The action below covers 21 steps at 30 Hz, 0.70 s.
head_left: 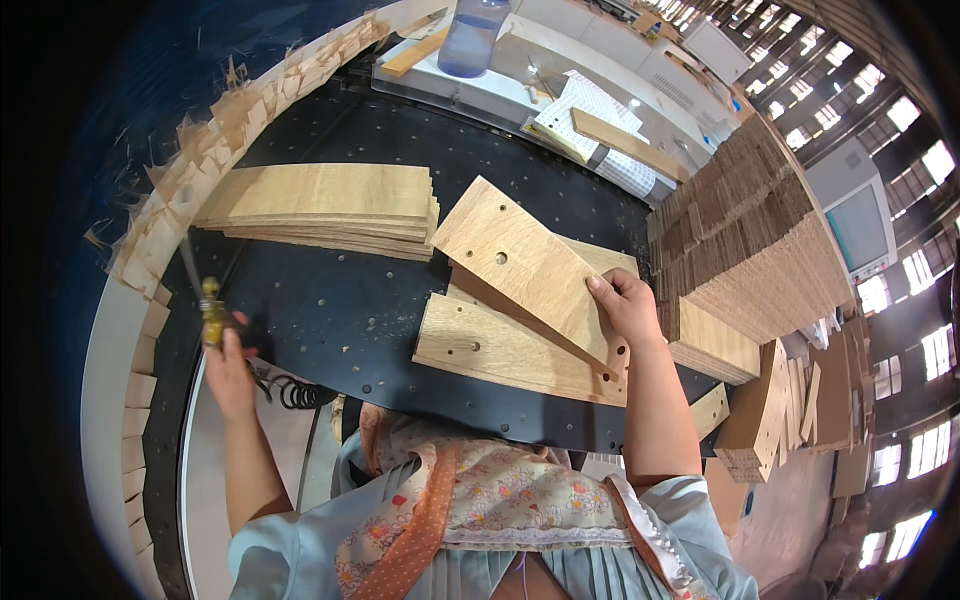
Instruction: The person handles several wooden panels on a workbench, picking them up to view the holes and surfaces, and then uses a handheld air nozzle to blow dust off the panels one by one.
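My left hand (232,372) is closed round a yellow air blow gun (213,322) at the left side of the black table. The thin nozzle points up and away toward the table's left edge. In my right hand (630,308) is a light wood-grain board (525,262), gripped at its near right end with the thumb on top. Tilted across the table, the board has several drilled holes at its far left end. Beneath it lie other drilled boards, the nearest one (500,352) partly covered. A coiled black hose (295,392) hangs below the blow gun.
A low stack of boards (330,197) lies on the black perforated table (370,130) at the left. Tall board stacks (750,230) rise at the right, near a screen (860,225). A water bottle (473,38) and papers (590,115) sit on the machine behind.
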Each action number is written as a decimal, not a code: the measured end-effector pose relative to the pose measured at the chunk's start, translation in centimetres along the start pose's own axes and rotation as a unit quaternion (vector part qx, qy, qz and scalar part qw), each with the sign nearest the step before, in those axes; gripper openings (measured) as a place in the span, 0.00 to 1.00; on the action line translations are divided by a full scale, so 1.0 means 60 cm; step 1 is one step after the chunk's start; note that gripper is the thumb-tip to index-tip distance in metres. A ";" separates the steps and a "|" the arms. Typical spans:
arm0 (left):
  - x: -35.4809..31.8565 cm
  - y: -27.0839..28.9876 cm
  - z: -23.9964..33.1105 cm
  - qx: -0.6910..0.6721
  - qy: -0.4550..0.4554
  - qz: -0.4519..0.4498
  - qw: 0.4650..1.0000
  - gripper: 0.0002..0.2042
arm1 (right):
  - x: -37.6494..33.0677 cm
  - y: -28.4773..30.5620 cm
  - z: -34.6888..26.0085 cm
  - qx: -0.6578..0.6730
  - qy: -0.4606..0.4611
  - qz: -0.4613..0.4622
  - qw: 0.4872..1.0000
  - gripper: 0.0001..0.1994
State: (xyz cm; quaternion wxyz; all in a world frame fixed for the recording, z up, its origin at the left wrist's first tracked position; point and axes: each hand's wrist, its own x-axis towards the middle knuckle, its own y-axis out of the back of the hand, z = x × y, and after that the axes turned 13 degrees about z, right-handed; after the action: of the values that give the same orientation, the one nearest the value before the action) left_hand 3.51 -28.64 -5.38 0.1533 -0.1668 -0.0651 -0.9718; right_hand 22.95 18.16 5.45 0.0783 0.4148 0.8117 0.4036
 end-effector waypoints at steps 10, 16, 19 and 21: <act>0.052 0.047 -0.104 0.051 0.012 0.015 0.999 0.14 | -0.002 -0.010 0.037 -0.005 -0.042 -0.020 0.999 0.19; 0.019 0.050 -0.144 0.100 0.025 0.142 0.984 0.14 | -0.010 -0.013 0.014 -0.073 -0.022 -0.052 0.996 0.19; -0.022 0.048 -0.146 0.093 0.184 0.141 0.968 0.15 | -0.015 -0.009 0.013 -0.091 0.029 -0.032 0.995 0.19; -0.079 0.068 -0.149 0.052 0.236 0.181 0.953 0.17 | -0.018 -0.004 0.000 -0.098 0.039 -0.038 0.994 0.19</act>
State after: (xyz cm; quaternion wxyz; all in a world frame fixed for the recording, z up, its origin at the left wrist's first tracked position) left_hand 6.35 -32.75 -15.05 0.3463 0.0666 -0.0465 -0.9346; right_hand 23.50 17.30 5.04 0.1015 0.3578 0.7860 0.4938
